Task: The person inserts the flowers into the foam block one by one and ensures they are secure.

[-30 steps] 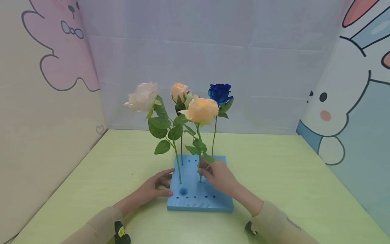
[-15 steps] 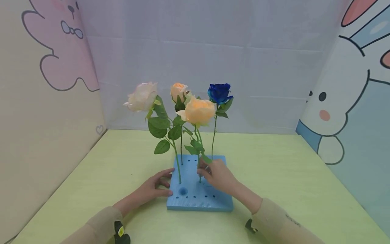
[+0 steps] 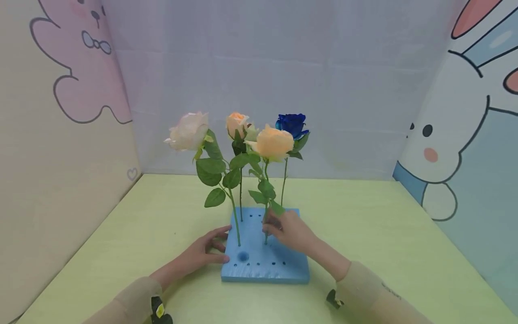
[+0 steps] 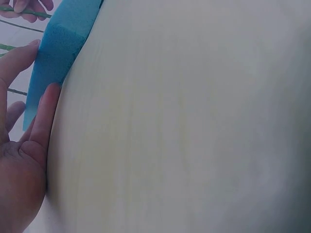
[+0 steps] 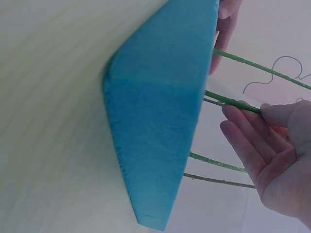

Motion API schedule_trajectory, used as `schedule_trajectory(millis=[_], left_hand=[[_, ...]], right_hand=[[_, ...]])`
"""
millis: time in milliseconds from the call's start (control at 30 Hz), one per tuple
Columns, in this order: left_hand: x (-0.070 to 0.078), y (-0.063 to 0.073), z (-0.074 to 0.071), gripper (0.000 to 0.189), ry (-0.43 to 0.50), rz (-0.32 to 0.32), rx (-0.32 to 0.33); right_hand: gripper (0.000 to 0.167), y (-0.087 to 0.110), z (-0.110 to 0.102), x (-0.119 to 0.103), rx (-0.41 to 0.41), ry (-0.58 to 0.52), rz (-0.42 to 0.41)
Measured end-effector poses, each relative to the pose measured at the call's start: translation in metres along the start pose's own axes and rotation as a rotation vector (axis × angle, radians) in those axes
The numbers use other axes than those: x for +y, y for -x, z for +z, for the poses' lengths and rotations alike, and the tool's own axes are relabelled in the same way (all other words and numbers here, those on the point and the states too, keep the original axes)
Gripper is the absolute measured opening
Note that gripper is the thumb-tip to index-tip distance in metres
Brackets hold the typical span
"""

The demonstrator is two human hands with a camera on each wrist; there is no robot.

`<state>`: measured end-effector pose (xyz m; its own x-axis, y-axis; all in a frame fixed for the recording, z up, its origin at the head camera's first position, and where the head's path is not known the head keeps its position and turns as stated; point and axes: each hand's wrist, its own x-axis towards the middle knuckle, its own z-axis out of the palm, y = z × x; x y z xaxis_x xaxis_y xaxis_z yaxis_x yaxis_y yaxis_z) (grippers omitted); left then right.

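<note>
A light blue foam block point(image 3: 279, 267) with rows of holes lies on the table. My right hand point(image 3: 294, 231) pinches the lower green stem of a peach rose point(image 3: 274, 143), as the right wrist view also shows on the stem point(image 5: 233, 102). That stem's foot meets the block's top near its middle. Against the block's left side rests my left hand point(image 3: 202, 249), fingers spread and loosely bent. In the left wrist view its fingertips touch the foam edge point(image 4: 58, 48). A pale pink-white rose point(image 3: 189, 131) stands in the block at left, tilted left.
Behind stand a small orange rose point(image 3: 236, 123) and a blue rose point(image 3: 292, 125), both upright in the block. A whitish bloom is partly hidden behind the peach rose. The pale yellow-green table point(image 3: 364, 238) meets a lilac backdrop point(image 3: 356, 90) and cartoon-printed side walls.
The peach rose's bloom tipped slightly left, then swung back right and a little up. My right hand stays pinched on its stem. The left hand has not visibly moved.
</note>
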<state>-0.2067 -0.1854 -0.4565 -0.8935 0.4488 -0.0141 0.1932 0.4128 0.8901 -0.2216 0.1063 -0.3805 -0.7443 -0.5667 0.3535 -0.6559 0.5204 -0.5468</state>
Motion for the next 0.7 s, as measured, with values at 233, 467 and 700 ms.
schedule_trajectory(millis=[233,467,700], left_hand=[[0.0013,0.0001,0.0010,0.081,-0.007,-0.006,-0.002],[0.0011,0.0004,0.0011,0.081,-0.015,0.001,-0.001],[-0.0009,0.0006,0.0013,0.081,-0.030,0.019,0.000]], right_hand=[[0.006,0.0024,-0.0013,0.0046,-0.012,-0.092,-0.012],[0.008,0.0019,-0.0023,0.0042,-0.020,-0.110,-0.013],[0.006,0.0016,-0.0017,0.0056,-0.027,-0.094,0.016]])
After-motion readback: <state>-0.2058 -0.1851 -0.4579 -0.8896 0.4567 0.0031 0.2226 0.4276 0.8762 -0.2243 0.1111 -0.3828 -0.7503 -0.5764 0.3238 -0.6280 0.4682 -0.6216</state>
